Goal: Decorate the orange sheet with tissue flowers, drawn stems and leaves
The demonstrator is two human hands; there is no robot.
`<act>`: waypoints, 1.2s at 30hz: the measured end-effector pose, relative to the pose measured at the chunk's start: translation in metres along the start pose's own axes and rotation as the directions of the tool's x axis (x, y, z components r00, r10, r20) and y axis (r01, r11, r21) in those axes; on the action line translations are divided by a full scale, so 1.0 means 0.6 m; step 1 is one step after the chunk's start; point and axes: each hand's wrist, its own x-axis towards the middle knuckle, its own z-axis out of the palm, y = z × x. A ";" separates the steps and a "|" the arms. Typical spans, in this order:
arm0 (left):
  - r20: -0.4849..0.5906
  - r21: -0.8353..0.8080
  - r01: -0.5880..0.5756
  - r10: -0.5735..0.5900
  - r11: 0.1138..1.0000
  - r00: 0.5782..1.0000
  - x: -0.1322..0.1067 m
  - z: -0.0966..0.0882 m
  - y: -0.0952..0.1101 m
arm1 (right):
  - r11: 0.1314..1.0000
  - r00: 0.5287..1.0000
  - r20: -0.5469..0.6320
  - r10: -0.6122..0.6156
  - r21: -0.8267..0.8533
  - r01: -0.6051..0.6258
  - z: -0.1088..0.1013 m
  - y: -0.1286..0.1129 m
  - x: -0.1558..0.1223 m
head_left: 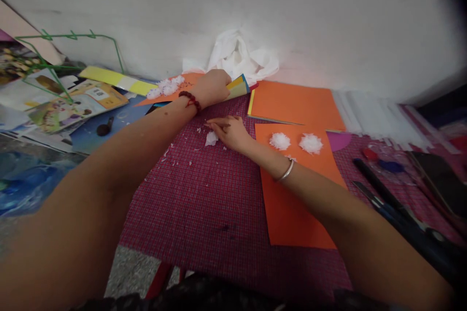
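Near the table's (189, 204) far edge, the left hand (215, 87) is closed on a raised corner of coloured paper (239, 89); the fingertips are hidden. By the right hand (230, 132), thumb and fingers are brought nearly together beside a white scrap (211, 139) (anything pinched there cannot be told). 2 white tufts (280, 141) are carried by an orange sheet (299, 204), partly covered by the right forearm. Toward the table's right edge, the scissors' (367, 193) handles are lost in shadow.
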 end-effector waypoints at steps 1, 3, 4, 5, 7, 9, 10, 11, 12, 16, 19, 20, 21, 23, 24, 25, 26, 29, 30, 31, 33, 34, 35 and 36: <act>0.004 0.005 0.003 -0.003 1.000 1.000 -0.001 0.000 0.001 | 0.997 0.999 -0.002 -0.041 -0.068 0.041 0.002 -0.003 -0.004; 0.012 0.014 0.005 -0.005 1.000 1.000 -0.004 -0.001 0.003 | 0.982 0.987 0.050 -0.152 -0.109 0.157 0.007 -0.008 -0.013; 0.017 0.016 0.004 -0.004 1.000 1.000 -0.006 -0.002 0.004 | 0.978 0.979 0.077 -0.189 -0.073 0.194 0.009 -0.010 -0.016; 0.020 0.015 0.002 -0.003 1.000 1.000 -0.009 -0.002 0.006 | 0.977 0.975 0.079 -0.206 -0.042 0.210 0.009 -0.010 -0.016; 0.026 0.012 0.001 -0.001 1.000 1.000 -0.012 -0.003 0.010 | 0.980 0.984 0.004 -0.178 -0.089 0.178 0.005 -0.004 -0.010; 0.025 0.011 0.007 -0.008 1.000 1.000 -0.014 -0.002 0.012 | 0.967 0.989 -0.092 -0.120 -0.236 0.095 -0.001 0.008 0.002; 0.020 0.008 0.009 -0.010 1.000 1.000 -0.014 -0.002 0.012 | 0.951 0.988 -0.115 -0.107 -0.302 0.068 -0.003 0.015 0.008; 0.012 0.003 0.009 -0.009 1.000 1.000 -0.013 -0.002 0.012 | 0.936 0.987 -0.121 -0.107 -0.347 0.059 -0.005 0.021 0.012; 0.004 -0.003 0.006 -0.006 1.000 1.000 -0.013 -0.001 0.012 | 0.929 0.987 -0.110 -0.117 -0.363 0.069 -0.005 0.025 0.014; 0.002 -0.015 -0.016 0.016 1.000 1.000 -0.013 -0.001 0.012 | 0.975 0.976 0.103 -0.194 -0.088 0.203 0.002 0.024 0.007; 0.016 -0.005 -0.009 0.009 1.000 1.000 -0.017 -0.001 0.016 | 0.977 0.975 0.087 -0.206 0.080 0.200 0.003 0.023 0.008; 0.018 0.000 -0.005 0.005 1.000 1.000 -0.017 0.000 0.017 | 0.985 0.985 0.019 -0.169 0.037 0.168 0.003 0.024 0.012; 0.018 0.004 -0.003 0.003 1.000 1.000 -0.018 0.001 0.018 | 0.991 0.991 -0.044 -0.128 -0.037 0.127 0.002 0.026 0.017; 0.017 0.007 -0.007 0.007 1.000 1.000 -0.017 0.003 0.018 | 0.982 0.992 -0.107 -0.075 -0.182 0.054 0.001 0.029 0.027; 0.014 0.006 -0.009 0.009 1.000 1.000 -0.016 0.004 0.016 | 0.977 0.993 -0.091 -0.071 -0.207 0.051 0.001 0.030 0.031; 0.012 0.002 -0.012 0.012 1.000 1.000 -0.015 0.005 0.015 | 0.979 0.995 -0.052 -0.086 -0.187 0.075 0.002 0.030 0.034; 0.010 -0.004 -0.015 0.015 1.000 1.000 -0.013 0.007 0.013 | 0.985 0.993 -0.003 -0.116 -0.129 0.115 0.003 0.030 0.035; 0.009 -0.021 -0.014 0.014 1.000 1.000 -0.011 0.010 0.009 | 0.979 0.979 0.055 -0.199 0.062 0.195 0.006 0.029 0.031; 0.009 -0.029 -0.011 0.011 1.000 1.000 -0.010 0.010 0.009 | 0.980 0.980 0.032 -0.195 0.057 0.193 0.007 0.028 0.029; 0.010 -0.038 -0.007 0.007 0.999 1.000 -0.010 0.010 0.010 | 0.983 0.983 0.000 -0.181 0.012 0.181 0.009 0.028 0.027; 0.015 -0.044 0.004 -0.003 0.999 1.000 -0.010 0.009 0.013 | 0.978 0.985 -0.044 -0.167 -0.131 0.160 0.016 0.024 0.019; 0.020 -0.042 0.006 -0.006 0.999 1.000 -0.011 0.008 0.015 | 0.966 0.982 -0.042 -0.183 -0.192 0.172 0.021 0.020 0.014; 0.025 -0.037 0.007 -0.006 0.999 1.000 -0.012 0.007 0.017 | 0.951 0.975 -0.015 -0.220 -0.227 0.211 0.027 0.014 0.008; 0.027 -0.030 0.004 -0.003 1.000 1.000 -0.013 0.007 0.018 | 0.933 0.961 0.034 -0.275 -0.232 0.275 0.033 0.008 0.001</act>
